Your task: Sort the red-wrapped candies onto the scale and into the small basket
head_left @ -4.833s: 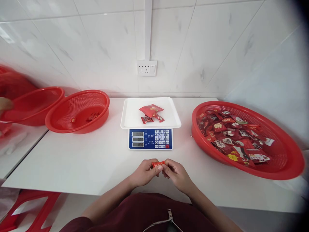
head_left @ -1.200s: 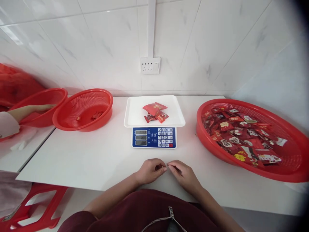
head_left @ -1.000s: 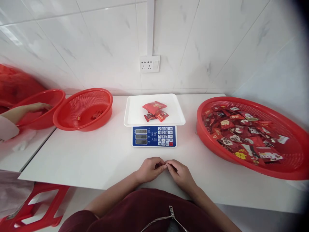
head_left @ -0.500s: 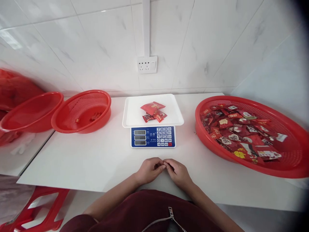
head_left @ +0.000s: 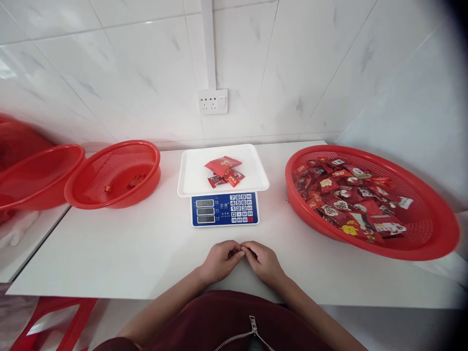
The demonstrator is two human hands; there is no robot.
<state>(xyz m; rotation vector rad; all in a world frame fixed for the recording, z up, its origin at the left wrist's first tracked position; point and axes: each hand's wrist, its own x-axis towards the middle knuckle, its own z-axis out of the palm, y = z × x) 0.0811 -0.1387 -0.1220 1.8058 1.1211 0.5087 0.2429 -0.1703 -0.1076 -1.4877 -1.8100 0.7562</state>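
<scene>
Our bare left hand [head_left: 221,262] and right hand [head_left: 263,262] meet at the fingertips, fingers loosely curled; we cannot tell whether they pinch anything. Just beyond, we see shiny red packets [head_left: 224,165] heaped on the white rectangular plastic tray [head_left: 192,170] of a blue-fronted electronic scale [head_left: 224,213].

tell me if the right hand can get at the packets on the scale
Likely yes: the right hand is on the near side of the scale. Only tabletop, the keypad and the tray rim lie between it and the packets, heaped in the open.
</scene>
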